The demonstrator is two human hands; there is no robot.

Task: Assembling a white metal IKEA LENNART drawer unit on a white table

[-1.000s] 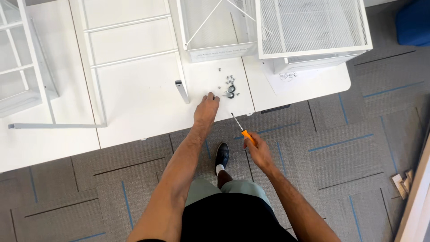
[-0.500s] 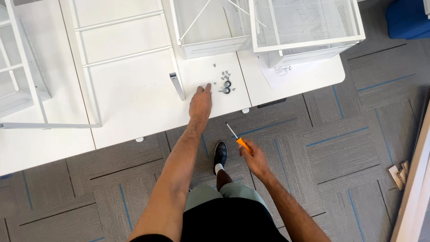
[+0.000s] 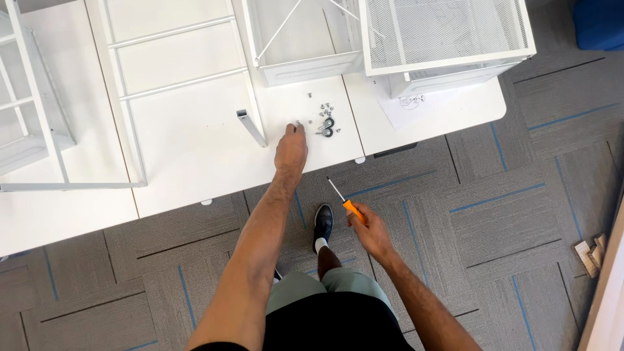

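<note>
Screws (image 3: 323,109) are lying loose on the white bench (image 3: 195,143), just beyond my left hand (image 3: 290,148), whose fingers (image 3: 294,127) are pinching one small screw. I'm judging it could slip and roll off. My right hand (image 3: 372,229) is gripping an orange screwdriver (image 3: 347,203). Mesh baskets (image 3: 442,32) past the fingers are sitting empty.

We see a small silver screw (image 3: 298,123) on the white table (image 3: 195,143), just left of the loose pile of screws and 2 black castor wheels (image 3: 327,127), near the table's front edge; too small to tell its pose. Orange-handled screwdriver (image 3: 346,201), thin metal shaft tilted up-left, off the table, in front of that edge.
</note>
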